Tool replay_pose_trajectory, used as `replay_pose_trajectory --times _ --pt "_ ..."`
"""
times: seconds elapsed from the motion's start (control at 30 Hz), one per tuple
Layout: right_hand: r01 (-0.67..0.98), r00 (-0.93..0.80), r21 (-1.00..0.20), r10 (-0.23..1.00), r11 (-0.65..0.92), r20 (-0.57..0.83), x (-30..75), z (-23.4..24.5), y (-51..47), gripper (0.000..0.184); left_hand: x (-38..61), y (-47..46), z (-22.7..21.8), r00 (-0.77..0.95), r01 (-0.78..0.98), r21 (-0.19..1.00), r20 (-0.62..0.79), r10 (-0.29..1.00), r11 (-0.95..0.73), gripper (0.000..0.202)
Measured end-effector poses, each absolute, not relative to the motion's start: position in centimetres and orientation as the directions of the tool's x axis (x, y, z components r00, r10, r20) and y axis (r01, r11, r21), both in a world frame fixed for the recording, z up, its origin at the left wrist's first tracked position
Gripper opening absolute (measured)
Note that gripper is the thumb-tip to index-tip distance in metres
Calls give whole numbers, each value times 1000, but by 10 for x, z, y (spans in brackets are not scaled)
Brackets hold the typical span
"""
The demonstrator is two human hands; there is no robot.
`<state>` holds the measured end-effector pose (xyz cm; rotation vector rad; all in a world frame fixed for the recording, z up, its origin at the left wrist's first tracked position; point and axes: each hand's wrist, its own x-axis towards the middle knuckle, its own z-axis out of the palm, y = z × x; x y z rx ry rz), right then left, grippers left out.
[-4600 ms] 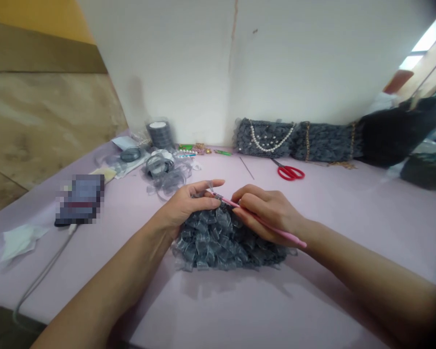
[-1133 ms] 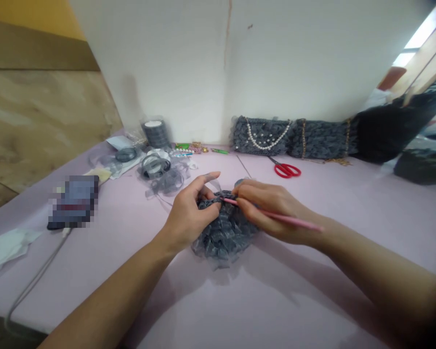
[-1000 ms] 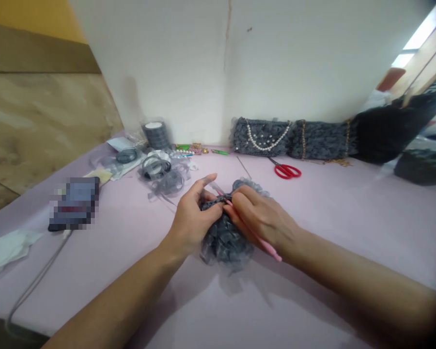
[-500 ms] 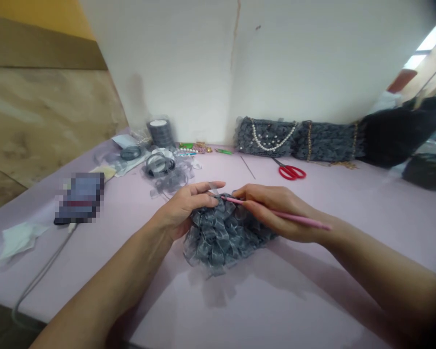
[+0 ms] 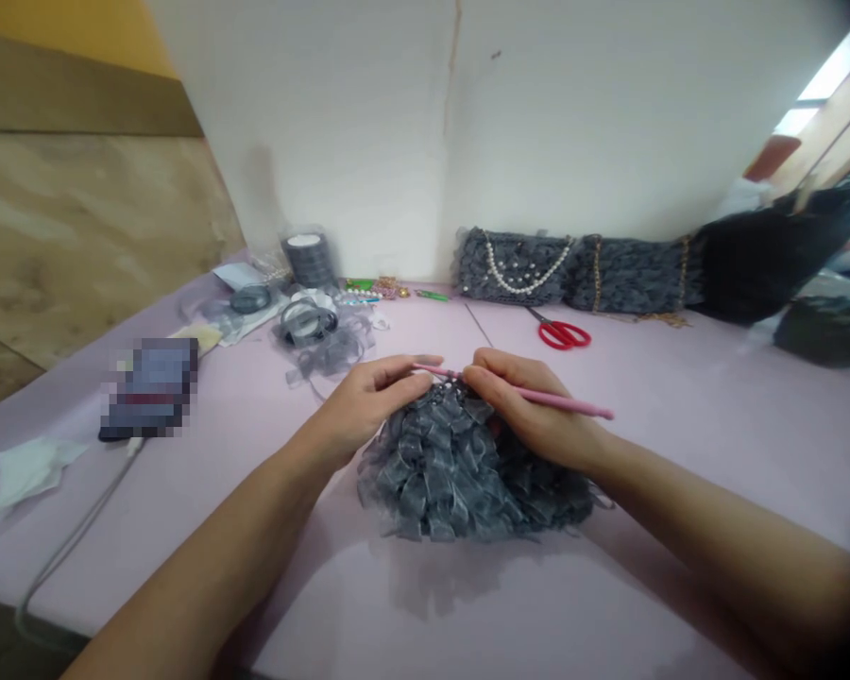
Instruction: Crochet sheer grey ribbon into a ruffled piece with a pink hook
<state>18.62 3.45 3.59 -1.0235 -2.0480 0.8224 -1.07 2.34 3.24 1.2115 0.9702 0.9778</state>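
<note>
A gray ribbon crochet piece [image 5: 460,472] is laid on the lilac-covered table [image 5: 715,491], in front of the person and between the two hands, with its ruffled organza loops bunched together. Its top edge is held by the left hand [image 5: 372,397], whose fingers [image 5: 397,378] are curled closed over the edge and lie almost flat, with only a narrow opening left. A pink crochet hook [image 5: 538,398] is gripped in the right hand [image 5: 531,406] in a pencil-like hold, its shaft closed between thumb and fingers and its tip brought across to the top edge, just beside the left fingers. Exactly where the tip enters the stitches cannot be told. Beyond the hands, a spool of gray ribbon [image 5: 308,262] stands near the wall, and loose gray ribbon [image 5: 326,351] is heaped on the table nearby. Two gray ruffled bags are lined up along the wall, one with a pearl strap [image 5: 514,264] and one with a gold chain [image 5: 630,276]. Red-handled scissors [image 5: 558,332] are placed in front of them, with a thin metal rod [image 5: 476,323] just to their left. A pixelated object [image 5: 152,389] with a gray cable [image 5: 71,548] and a white tissue [image 5: 32,472] are lying at the table's left side.
</note>
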Motion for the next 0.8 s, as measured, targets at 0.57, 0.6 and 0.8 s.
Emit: replay_pose_trajectory --times 0.57,0.6,0.8 --pt "667 -606 103 457 738 651 182 9 36 28 18 11 28 212 -447 846 -217 953 292 45" --pt "649 -610 92 444 756 656 183 9 37 28 16 12 28 231 -445 841 -224 947 307 44" --pt "486 -656 -149 472 861 588 192 18 38 22 -2 19 30 272 -333 901 -190 943 277 54"
